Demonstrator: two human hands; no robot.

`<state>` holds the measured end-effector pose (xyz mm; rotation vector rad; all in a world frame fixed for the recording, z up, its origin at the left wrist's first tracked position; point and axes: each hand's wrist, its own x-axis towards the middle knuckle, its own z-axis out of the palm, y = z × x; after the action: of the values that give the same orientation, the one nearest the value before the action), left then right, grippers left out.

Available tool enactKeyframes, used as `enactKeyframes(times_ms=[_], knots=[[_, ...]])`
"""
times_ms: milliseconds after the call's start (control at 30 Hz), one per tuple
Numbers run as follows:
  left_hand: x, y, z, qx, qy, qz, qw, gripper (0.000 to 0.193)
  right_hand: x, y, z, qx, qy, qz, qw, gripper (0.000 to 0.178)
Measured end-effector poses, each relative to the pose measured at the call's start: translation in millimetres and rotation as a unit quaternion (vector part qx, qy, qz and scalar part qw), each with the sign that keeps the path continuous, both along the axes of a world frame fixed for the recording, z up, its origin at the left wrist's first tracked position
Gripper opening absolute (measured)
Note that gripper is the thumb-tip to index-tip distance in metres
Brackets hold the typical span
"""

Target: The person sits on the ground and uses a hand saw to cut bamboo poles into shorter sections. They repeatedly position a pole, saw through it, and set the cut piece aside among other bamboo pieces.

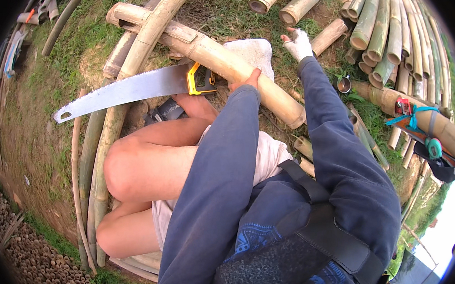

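My left hand (245, 81) grips a thick bamboo pole (205, 54) that slants from upper left to its cut end near the middle. A notch is cut near the pole's far end, where a bent bamboo pole (151, 34) crosses it. My right hand (298, 44), in a white glove with bare fingertips, is stretched out with fingers apart and nothing in it, close to a short bamboo piece (330, 38). A handsaw (129, 90) with a yellow and black handle lies left of the thick pole, its blade pointing left.
A pale block (250, 53) sits under the thick pole. Stacked bamboo poles (383, 31) fill the upper right. A metal cup (344, 85) stands near my right forearm. At the right, a bamboo (443, 127) carries tools and a teal tape measure (433, 148). Cut bamboo ends (40, 260) cover the lower left.
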<state>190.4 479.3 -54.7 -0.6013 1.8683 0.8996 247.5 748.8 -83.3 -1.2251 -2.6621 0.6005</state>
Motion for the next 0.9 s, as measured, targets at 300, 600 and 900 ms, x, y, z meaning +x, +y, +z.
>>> enactKeyframes(times_ms=[300, 600, 900], knots=[[-3, -3, 28, -0.039, -0.011, -0.045, 0.998, 0.136, -77, -68, -23, -0.012, -0.277, 0.147, 0.950, 0.075], [3, -2, 18, -0.038, -0.010, -0.044, 0.998, 0.134, 128, -38, -47, -0.092, -0.291, 0.018, 0.952, 0.080], [16, 6, 15, -0.094, 0.038, -0.065, 0.993, 0.132, 9, -66, -29, -0.039, -0.123, 0.173, 0.977, 0.057]])
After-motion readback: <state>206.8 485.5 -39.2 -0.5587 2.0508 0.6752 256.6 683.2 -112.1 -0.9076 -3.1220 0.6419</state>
